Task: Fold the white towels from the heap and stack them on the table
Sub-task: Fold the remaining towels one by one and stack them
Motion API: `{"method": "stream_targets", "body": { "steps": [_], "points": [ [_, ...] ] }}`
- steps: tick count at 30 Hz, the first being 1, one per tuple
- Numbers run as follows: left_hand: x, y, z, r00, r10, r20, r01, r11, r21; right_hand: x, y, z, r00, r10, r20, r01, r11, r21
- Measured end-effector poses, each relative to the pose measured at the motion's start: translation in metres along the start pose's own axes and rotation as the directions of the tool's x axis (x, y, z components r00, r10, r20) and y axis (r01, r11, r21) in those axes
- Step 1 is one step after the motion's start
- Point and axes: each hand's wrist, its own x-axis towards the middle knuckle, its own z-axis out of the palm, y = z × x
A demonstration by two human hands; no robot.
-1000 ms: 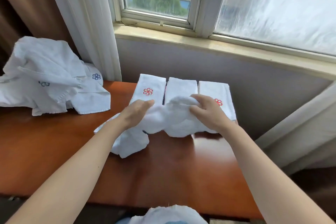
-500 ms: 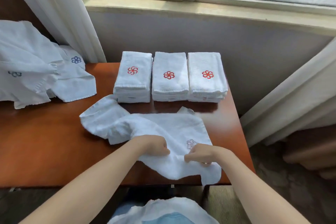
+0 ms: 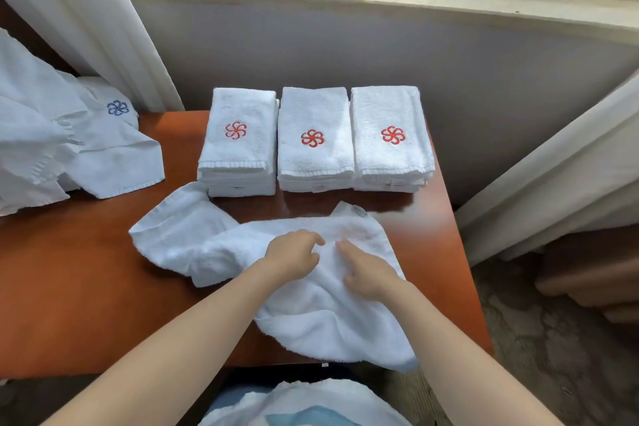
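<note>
Grip: my left hand (image 3: 294, 258) and my right hand (image 3: 366, 270) both lie on top of the loose towel (image 3: 311, 318). Neither one pinches it.
Left hand: my fingers are bent a little, and the tips touch the cloth.
Right hand: my fingers are nearly straight and flat on the cloth, just beside my left hand.
Loose towel: it lies crumpled by the near edge of the table (image 3: 86, 280), toward the right. One part hangs over that edge.
Stacks: three neat stacks (image 3: 313, 138) with red flowers sit side by side along the far edge.
Heap: the heap (image 3: 52, 149) of unfolded towels sits at the left edge.
Feel: I think the towel is light, soft and floppy. It will not break, but it bunches up.
Where to hold: I would pinch two corners of one end and pull it flat.
</note>
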Motion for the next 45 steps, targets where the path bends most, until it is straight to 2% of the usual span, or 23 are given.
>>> {"method": "stream_targets", "body": {
  "steps": [6,9,11,13,16,19,22,24,26,30,33,38,43,45],
  "points": [
    [0.013,0.004,0.002,0.984,0.120,-0.130,-0.122,0.992,-0.014,-0.001,0.034,-0.019,0.967,0.226,-0.122,-0.226,0.974,0.010],
    [0.019,0.008,-0.001,0.977,0.143,-0.160,-0.152,0.987,-0.048,0.000,0.046,-0.032,0.917,0.382,-0.114,-0.382,0.924,0.027],
    [0.018,0.006,-0.003,0.972,0.133,-0.196,-0.154,0.984,-0.095,0.002,0.037,-0.039,0.894,0.429,-0.130,-0.432,0.902,0.004],
    [0.013,-0.003,-0.009,0.957,0.084,-0.276,-0.134,0.977,-0.167,0.007,0.017,-0.042,0.903,0.365,-0.225,-0.368,0.929,0.032],
    [-0.001,-0.028,-0.021,0.915,-0.019,-0.403,-0.084,0.968,-0.237,0.021,-0.025,-0.040,0.936,0.143,-0.323,-0.103,0.985,0.139],
    [-0.022,-0.062,-0.035,0.866,-0.135,-0.482,0.012,0.968,-0.251,0.039,-0.072,-0.037,0.939,-0.089,-0.331,0.140,0.982,0.131],
    [-0.045,-0.099,-0.040,0.833,-0.262,-0.488,0.130,0.949,-0.287,0.056,-0.113,-0.033,0.914,-0.273,-0.299,0.303,0.951,0.057],
    [-0.058,-0.120,-0.039,0.849,-0.332,-0.412,0.231,0.933,-0.275,0.067,-0.135,-0.029,0.898,-0.350,-0.266,0.361,0.933,-0.008],
    [-0.065,-0.137,-0.034,0.886,-0.342,-0.312,0.283,0.934,-0.218,0.077,-0.151,-0.022,0.902,-0.383,-0.198,0.374,0.924,-0.084],
    [-0.065,-0.158,-0.025,0.950,-0.237,-0.204,0.208,0.965,-0.158,0.090,-0.167,-0.004,0.948,-0.317,-0.020,0.303,0.922,-0.240],
    [-0.057,-0.168,-0.026,0.951,-0.158,-0.266,0.144,0.987,-0.073,0.090,-0.169,0.005,0.967,-0.249,-0.048,0.225,0.929,-0.294],
    [-0.050,-0.180,-0.034,0.936,-0.049,-0.348,0.069,0.997,0.045,0.088,-0.180,0.006,0.984,-0.169,-0.053,0.147,0.946,-0.288],
    [-0.066,-0.193,-0.041,0.960,0.000,-0.282,-0.043,0.988,-0.148,0.081,-0.185,0.000,0.986,-0.164,0.033,0.167,0.963,-0.211],
    [-0.074,-0.194,-0.045,0.969,0.002,-0.248,-0.046,0.984,-0.173,0.076,-0.185,-0.005,0.974,-0.226,-0.015,0.221,0.961,-0.164]
  ]
}}
